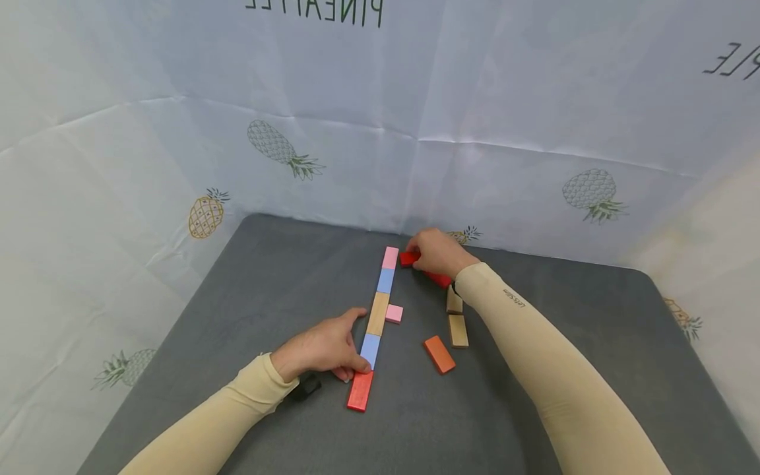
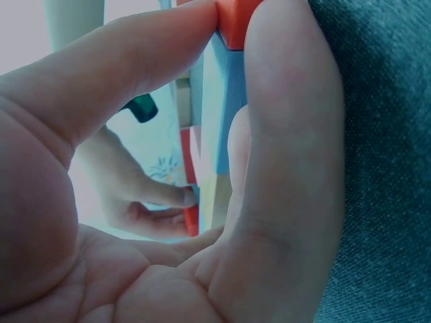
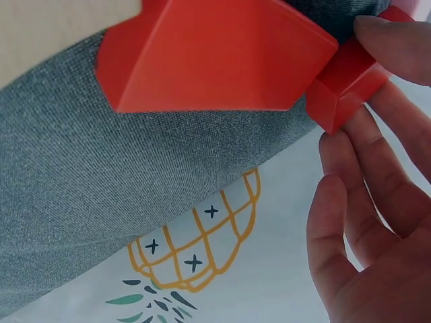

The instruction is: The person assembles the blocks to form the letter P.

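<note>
A straight row of blocks lies on the table: a pink block, a blue block, a wooden block, a second blue block and a red block at the near end. My left hand pinches the near red block where it meets the blue one. At the far end, my right hand holds another red block between thumb and fingers, close beside the pink end block. A third red block lies near that hand, partly hidden by it in the head view.
A small pink block sits against the row's right side. Right of it lie an orange block and two wooden blocks, end to end. Behind the dark table hangs a pineapple-print cloth.
</note>
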`<state>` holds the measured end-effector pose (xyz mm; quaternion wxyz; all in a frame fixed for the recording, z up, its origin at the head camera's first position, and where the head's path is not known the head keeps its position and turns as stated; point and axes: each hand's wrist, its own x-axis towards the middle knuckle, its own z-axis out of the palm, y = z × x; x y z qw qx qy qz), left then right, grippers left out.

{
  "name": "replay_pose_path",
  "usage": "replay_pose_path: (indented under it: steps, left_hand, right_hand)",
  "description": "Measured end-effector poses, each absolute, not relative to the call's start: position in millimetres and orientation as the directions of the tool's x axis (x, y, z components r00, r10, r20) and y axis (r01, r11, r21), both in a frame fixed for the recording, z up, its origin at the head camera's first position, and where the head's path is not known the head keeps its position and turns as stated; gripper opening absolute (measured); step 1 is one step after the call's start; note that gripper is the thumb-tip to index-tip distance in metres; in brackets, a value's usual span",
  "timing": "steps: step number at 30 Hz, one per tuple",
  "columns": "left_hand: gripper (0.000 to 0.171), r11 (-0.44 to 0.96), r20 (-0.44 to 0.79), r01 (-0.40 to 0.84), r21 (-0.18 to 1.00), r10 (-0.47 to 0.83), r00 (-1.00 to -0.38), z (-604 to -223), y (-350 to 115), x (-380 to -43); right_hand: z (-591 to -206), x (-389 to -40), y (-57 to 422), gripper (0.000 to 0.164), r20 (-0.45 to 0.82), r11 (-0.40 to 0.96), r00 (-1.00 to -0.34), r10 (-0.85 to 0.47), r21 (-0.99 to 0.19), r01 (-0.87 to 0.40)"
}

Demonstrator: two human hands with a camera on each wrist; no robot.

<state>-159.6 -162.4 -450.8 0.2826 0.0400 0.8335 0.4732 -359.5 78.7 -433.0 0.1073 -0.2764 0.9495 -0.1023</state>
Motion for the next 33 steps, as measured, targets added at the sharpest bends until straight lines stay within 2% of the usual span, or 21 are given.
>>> replay_pose_path:
  steps: [13,21,27,33]
  left_hand:
    - [0.109,0.557,-0.451,-0.215,0.802,0.329,-0.830,-450.3,-162.9,-161.7]
    - [0.109,0.563,-0.458,-0.219,0.797,0.329,-0.826,-450.2,-162.9,-162.6]
    - [0.109,0.562,-0.454,-0.215,0.798,0.328,-0.828,-449.8,-163.0,-162.2]
    - [0.108,0.563,-0.453,-0.218,0.797,0.320,-0.832,-449.2,-163.6,-160.6]
  right_hand:
    - [-435.0,-356.2,77.1,0.033,-0.169,0.805,-0.793,-0.586,-0.235,-0.545]
    - [-437.8,-356.4,77.8,0.033,-0.164,0.803,-0.795,-0.584,-0.264,-0.535]
    - [-441.3,-353.9,86.9,0.044,-0.121,0.801,-0.814,-0.568,-0.308,-0.514]
    - [-438.9,-340.6,106.2,0.060,-0.126,0.863,-0.875,-0.467,-0.278,-0.421]
